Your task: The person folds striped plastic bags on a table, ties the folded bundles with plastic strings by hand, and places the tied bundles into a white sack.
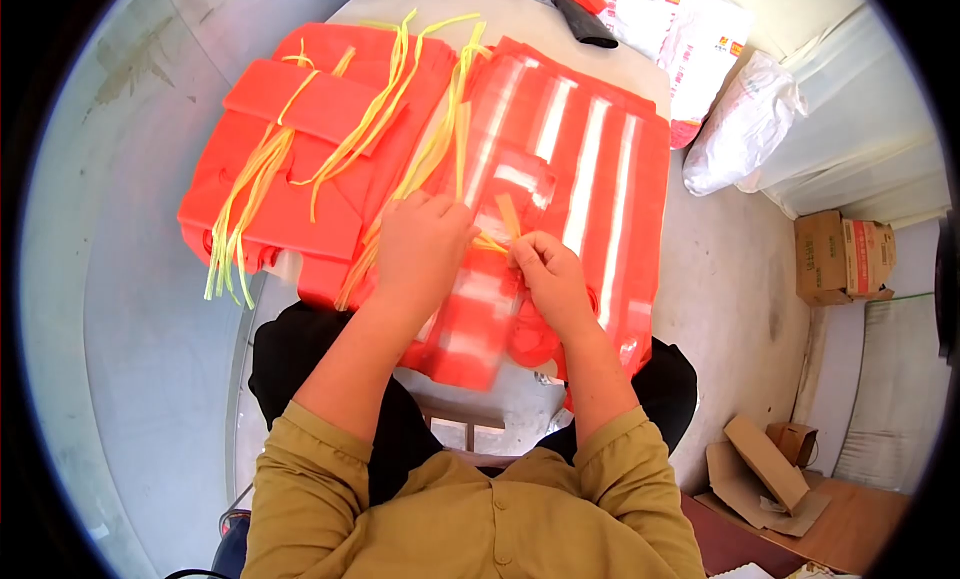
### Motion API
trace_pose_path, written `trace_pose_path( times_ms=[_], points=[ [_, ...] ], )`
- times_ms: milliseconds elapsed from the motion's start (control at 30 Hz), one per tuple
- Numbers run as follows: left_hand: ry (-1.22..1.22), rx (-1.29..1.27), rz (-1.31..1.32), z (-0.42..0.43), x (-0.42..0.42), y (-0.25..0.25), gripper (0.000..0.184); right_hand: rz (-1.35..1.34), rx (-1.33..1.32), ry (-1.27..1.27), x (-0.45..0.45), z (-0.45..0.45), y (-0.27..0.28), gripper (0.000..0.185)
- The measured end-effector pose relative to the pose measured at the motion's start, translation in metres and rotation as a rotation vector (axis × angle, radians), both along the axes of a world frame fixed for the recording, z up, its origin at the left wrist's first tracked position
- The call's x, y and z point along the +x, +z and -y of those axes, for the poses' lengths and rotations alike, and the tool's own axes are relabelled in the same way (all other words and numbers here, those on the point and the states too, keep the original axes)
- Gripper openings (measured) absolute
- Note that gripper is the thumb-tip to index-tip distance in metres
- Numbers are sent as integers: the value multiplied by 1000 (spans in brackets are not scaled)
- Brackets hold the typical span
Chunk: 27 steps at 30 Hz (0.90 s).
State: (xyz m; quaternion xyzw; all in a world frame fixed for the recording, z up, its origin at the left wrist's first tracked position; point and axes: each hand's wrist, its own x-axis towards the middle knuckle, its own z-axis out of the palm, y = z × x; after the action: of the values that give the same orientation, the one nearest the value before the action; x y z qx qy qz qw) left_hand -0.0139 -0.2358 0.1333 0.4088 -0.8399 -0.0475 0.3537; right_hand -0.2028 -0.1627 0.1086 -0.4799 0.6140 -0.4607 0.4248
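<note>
My left hand (428, 244) is closed in a pinch on a yellow ribbon. Opposite it, my right hand (552, 277) pinches the same yellow ribbon (489, 242), a short end of which sticks up between the hands. Below the ribbon lies a folded bundle of red plastic bags (470, 319), blurred at its lower edge. Under my hands spreads a stack of red plastic bags (625, 199) with shiny pale stripes. To the left sits a red stack (320, 199) with a tied bundle on it. Loose yellow ribbons (250, 204) drape over these stacks.
The pale table (400, 4) bears the stacks. A dark object with red on it (583, 19) lies at its far edge. White printed sacks (745, 124) stand behind on the right. Cardboard boxes (835, 259) are by the right wall, with opened cardboard (765, 474) lower right.
</note>
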Motion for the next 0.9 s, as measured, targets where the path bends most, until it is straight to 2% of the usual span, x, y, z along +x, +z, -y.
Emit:
trace_pose_path(
  times_ms=[167,333,433,500,567,633,700,800,900],
  points=[
    [-177,-46,-56,-6,-6,9,15,-186,-5,-15,13,1,7,9],
    [-343,-180,-58,-16,-18,4,13,-299,-19,7,15,-3,3,14],
    [-459,-168,-33,-21,-19,8,19,-270,-147,-13,15,-9,-3,14],
    [-516,-133,-81,-24,-18,16,26,-161,-18,1,15,-5,-1,15],
    [-404,227,-160,-29,-23,25,31,-124,51,14,14,-4,-1,15],
    [-316,319,-199,-28,-23,24,33,-159,56,26,12,-6,-1,15],
    [-256,139,-203,-19,-20,13,32,-236,64,32,11,-8,1,14],
    [-264,125,-25,-9,-15,-3,31,-315,-19,68,7,-7,1,12],
    [-238,54,-56,-9,-16,-8,23,-281,-113,65,3,-4,-10,10]
  ],
)
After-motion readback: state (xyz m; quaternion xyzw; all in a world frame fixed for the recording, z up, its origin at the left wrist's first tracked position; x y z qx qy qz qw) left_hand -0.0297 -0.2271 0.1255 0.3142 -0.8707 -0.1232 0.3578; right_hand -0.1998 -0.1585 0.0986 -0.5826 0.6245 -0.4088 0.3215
